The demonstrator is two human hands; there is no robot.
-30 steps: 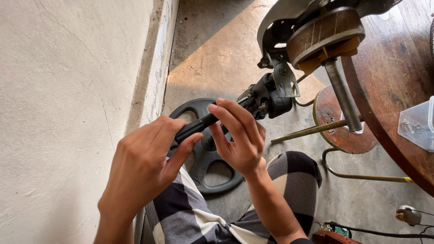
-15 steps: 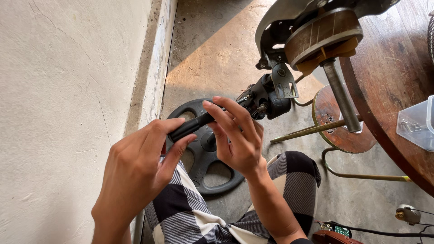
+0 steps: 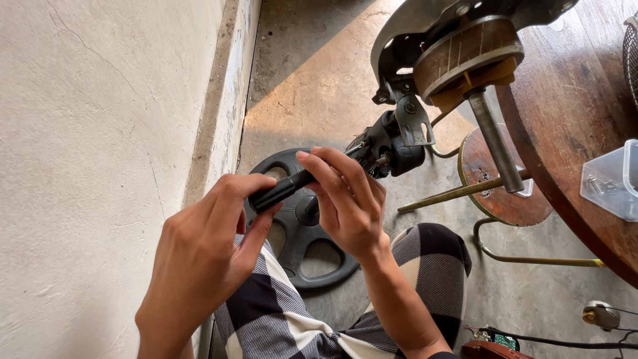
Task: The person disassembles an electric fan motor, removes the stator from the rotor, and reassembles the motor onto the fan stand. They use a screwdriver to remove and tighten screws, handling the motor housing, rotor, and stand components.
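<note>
The left hand point(image 3: 199, 256) grips the black handle point(image 3: 282, 189) of a screwdriver, and the right hand point(image 3: 349, 203) steadies its shaft near the black joint point(image 3: 392, 149) under a fan motor point(image 3: 465, 56). A round black base point(image 3: 299, 226) lies on the concrete floor point(image 3: 312, 86) below, beside checkered trousers point(image 3: 266, 312). A wooden tabletop point(image 3: 578, 113) carries a clear plastic box point(image 3: 615, 179).
</note>
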